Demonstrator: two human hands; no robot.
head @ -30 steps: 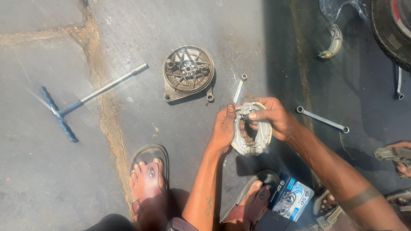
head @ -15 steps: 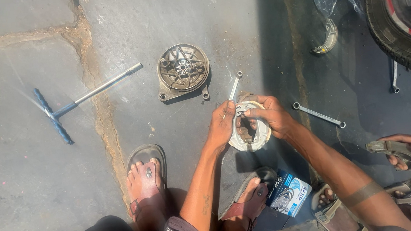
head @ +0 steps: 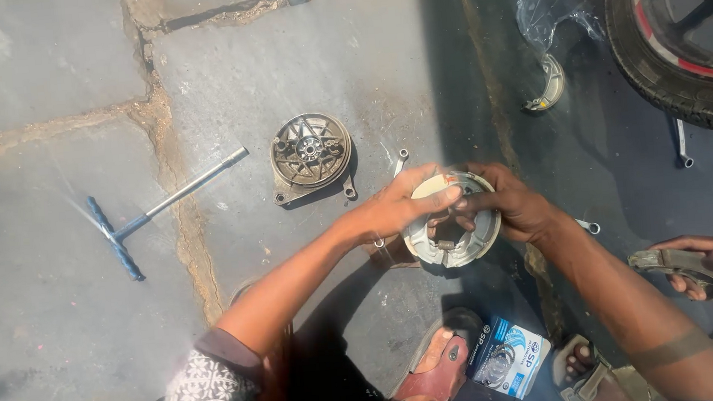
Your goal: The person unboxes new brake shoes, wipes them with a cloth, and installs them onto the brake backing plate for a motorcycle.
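- Left hand [head: 398, 208] and right hand [head: 507, 204] pinch a round brake shoe set [head: 452, 228] between curled fingers.
- A brake drum plate [head: 311, 155] lies just beside them on the pavement [head: 58, 321].

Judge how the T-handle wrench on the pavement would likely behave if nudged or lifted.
The T-handle wrench looks like rigid metal, so probably stiff and fairly heavy. Its blue crossbar lies flat on the stone pavement, so it would likely slide or pivot rather than roll.

Dull, pale cast metal on the brake shoe pair [head: 452, 231], a little chalky. The drum plate [head: 311, 154] looks grimy, rusty-brown metal. Bright, smooth steel on the T-handle wrench [head: 169, 196], its blue grip matt. Rough, cracked stone floor [head: 38, 99]. Glossy printed cardboard box [head: 508, 357].
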